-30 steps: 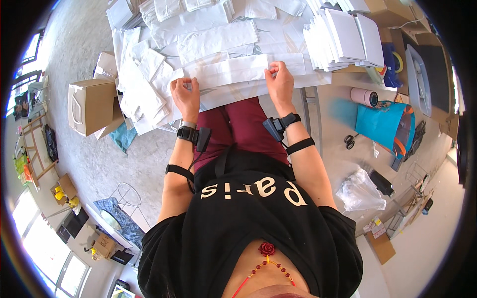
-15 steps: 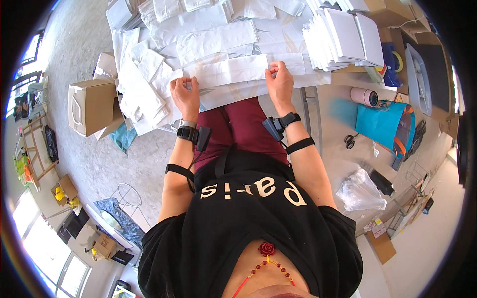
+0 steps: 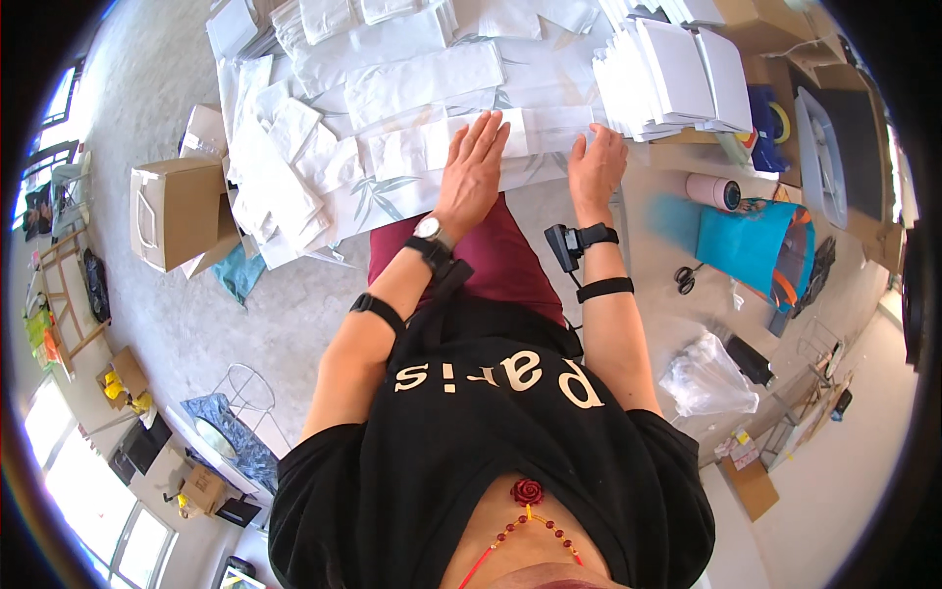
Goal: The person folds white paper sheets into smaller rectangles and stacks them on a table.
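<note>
A long, flat strip of folded white plastic film (image 3: 404, 150) lies across the upper middle of the frame, on a counter (image 3: 345, 221) with a pale leaf-printed cover. The left hand (image 3: 473, 172) reaches over its middle with fingers straight and together, its grip released; the right hand (image 3: 597, 175) is at its right end with fingers bent, and I cannot tell whether that grip pinches the film. A loose heap of crumpled white plastic bags (image 3: 280, 191) crowds the strip's left end, and a folded translucent white bag (image 3: 422, 83) lies just beyond it. In the upper right, a leaning stack of flat white rectangular packets (image 3: 677, 79) stands near the right fingertips, limiting room on that side. Toward the person, a band of the cover shows between strip and near edge, which runs above the maroon trousers (image 3: 471, 260). Past the left edge sits a brown cardboard box (image 3: 179, 216), with grey concrete floor (image 3: 294, 329) spreading below; to the right, black-handled scissors (image 3: 687, 279) and a blue, orange-trimmed bag (image 3: 746, 245) lie on the floor.
</note>
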Demonstrator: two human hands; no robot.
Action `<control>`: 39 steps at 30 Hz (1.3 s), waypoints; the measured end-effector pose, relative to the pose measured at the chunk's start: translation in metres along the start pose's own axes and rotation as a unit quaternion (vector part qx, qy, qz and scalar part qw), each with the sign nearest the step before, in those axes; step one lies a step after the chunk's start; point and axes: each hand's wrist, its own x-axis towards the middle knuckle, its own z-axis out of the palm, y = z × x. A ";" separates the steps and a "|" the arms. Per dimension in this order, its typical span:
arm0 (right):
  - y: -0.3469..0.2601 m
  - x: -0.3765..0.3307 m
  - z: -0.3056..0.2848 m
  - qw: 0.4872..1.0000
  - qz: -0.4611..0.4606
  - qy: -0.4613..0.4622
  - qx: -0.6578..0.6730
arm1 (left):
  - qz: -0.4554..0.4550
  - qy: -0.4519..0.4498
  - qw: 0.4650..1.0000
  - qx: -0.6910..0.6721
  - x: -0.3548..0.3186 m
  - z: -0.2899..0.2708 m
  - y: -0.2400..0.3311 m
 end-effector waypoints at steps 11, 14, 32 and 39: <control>-0.002 0.007 0.001 0.996 0.038 -0.021 -0.073 | -0.062 -0.026 0.997 0.043 0.021 0.045 0.001; -0.001 0.010 0.002 0.995 0.055 -0.029 -0.083 | -0.060 -0.028 0.996 0.061 0.021 0.047 0.001; 0.005 0.016 0.007 0.998 0.056 -0.024 -0.007 | -0.053 -0.013 0.994 0.094 0.019 0.052 -0.001; 0.012 0.027 -0.002 0.965 0.152 -0.097 0.190 | -0.052 -0.022 0.995 0.087 0.020 0.051 0.001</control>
